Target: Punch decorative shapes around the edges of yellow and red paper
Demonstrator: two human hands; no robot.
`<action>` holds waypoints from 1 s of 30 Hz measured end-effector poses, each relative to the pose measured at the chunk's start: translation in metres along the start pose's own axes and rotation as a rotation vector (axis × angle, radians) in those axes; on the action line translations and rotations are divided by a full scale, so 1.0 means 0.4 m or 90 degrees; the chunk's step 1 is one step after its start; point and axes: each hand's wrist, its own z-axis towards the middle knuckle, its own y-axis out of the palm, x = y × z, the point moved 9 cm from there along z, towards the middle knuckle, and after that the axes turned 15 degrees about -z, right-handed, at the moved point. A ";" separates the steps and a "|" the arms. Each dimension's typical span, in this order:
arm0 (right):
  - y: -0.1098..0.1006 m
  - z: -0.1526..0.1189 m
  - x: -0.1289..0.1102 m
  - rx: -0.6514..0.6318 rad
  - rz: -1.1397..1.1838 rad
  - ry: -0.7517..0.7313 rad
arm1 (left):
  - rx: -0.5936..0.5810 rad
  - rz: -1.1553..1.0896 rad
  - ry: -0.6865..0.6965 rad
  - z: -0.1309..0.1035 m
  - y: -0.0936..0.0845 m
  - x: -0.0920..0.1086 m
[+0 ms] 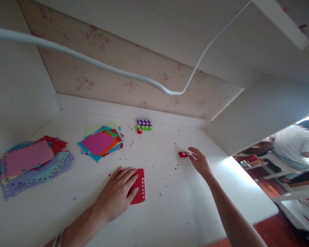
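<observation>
Red sheet (140, 195), mid-table (180, 206), partly hidden under left hand (121, 192): flat, fingers slightly apart. Right hand (201, 163) at small red pieces (182, 154), towards right edge; grip unclear. Paper stacks (98, 142) crowd left side. Purple-green-red cluster (144, 124) near back edge. Person (288, 145) beyond right edge, cut off.

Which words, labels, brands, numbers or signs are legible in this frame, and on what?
None legible.
Small punches and the red one by the right fingers: too small to read.
Red card under the left hand: punched holes, no visible text.
Wallpaper: flowers only.
</observation>
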 end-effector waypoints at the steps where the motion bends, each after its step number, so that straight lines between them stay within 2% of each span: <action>1: -0.013 -0.002 -0.025 0.018 -0.012 -0.007 | 0.000 -0.001 0.001 0.000 -0.001 0.001; 4: -0.012 -0.017 -0.160 0.034 -0.059 -0.090 | 0.000 -0.010 0.001 0.001 -0.003 0.003; 6: 0.040 -0.029 -0.279 -0.020 -0.057 -0.184 | 0.001 -0.019 -0.003 0.002 -0.006 0.006; 9: 0.143 -0.015 -0.413 -0.072 -0.033 -0.226 | 0.021 -0.022 -0.017 0.003 -0.019 0.007; 13: 0.278 0.069 -0.522 -0.113 -0.019 -0.215 | 0.087 0.010 -0.062 0.004 -0.054 -0.012; 17: 0.345 0.148 -0.610 -0.117 -0.030 -0.231 | 0.101 0.045 -0.108 0.006 -0.072 -0.035; 21: 0.371 0.179 -0.665 -0.132 -0.034 -0.252 | 0.099 0.040 -0.144 0.005 -0.079 -0.050; 25: 0.365 0.179 -0.656 -0.135 -0.023 -0.240 | 0.107 -0.021 -0.146 0.006 -0.088 -0.058; 28: 0.331 0.139 -0.633 -0.143 -0.003 -0.242 | 0.112 -0.069 -0.130 0.010 -0.096 -0.059; 30: 0.293 0.086 -0.616 -0.151 0.010 -0.249 | 0.110 -0.105 -0.125 0.013 -0.096 -0.060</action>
